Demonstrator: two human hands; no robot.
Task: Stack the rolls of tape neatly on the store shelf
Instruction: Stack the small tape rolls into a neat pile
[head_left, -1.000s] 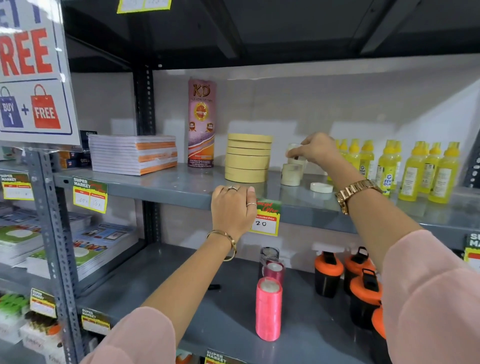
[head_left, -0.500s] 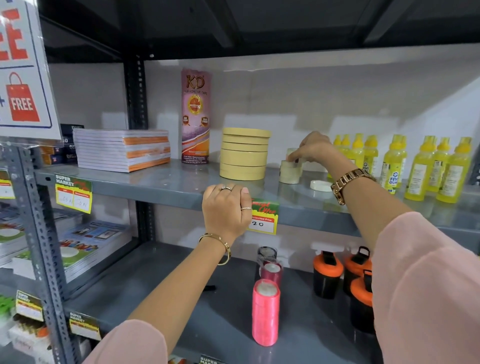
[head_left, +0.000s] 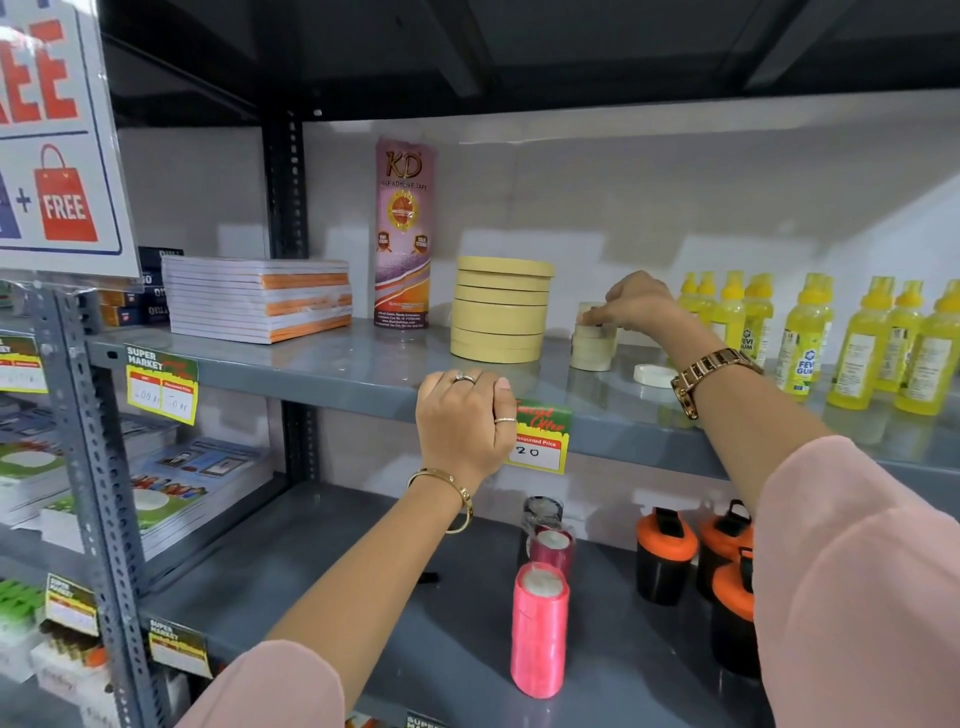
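Right hand (head_left: 636, 301) reaching onto the grey metal shelf (head_left: 322, 364), fingers (head_left: 597, 315) pinched narrow on the top of a short stack of small pale tape rolls (head_left: 593, 345); whether the topmost roll is truly gripped or only touched, cannot tell. Gold watch (head_left: 709, 374) on that wrist, pink sleeve (head_left: 852, 571) lower right. Left hand (head_left: 465, 415) curled over the front lip of the same shelf, fingers folded down on the edge, holding nothing else, just beside a price tag marked 20 (head_left: 540, 441); rings on two fingers, a bangle (head_left: 447, 493) at the wrist.

Just left of the small stack, a taller stack of wide yellowish masking tape rolls (head_left: 501, 309), top roll sitting slightly off line. Single flat white tape roll (head_left: 653, 375) lying alone on the shelf to the right of the small stack, apart from it. Tall KD self adhesive tape pack (head_left: 404, 234) upright behind and left of the masking tape. Pile of notebooks (head_left: 260, 299) farther left. Row of yellow Fevi Gum bottles (head_left: 810, 338) at right, behind the right forearm.

On the shelf below: pink ribbon spool (head_left: 538, 629) upright, a darker red one (head_left: 551, 548) behind it, and black-and-orange containers (head_left: 665, 556) to the right
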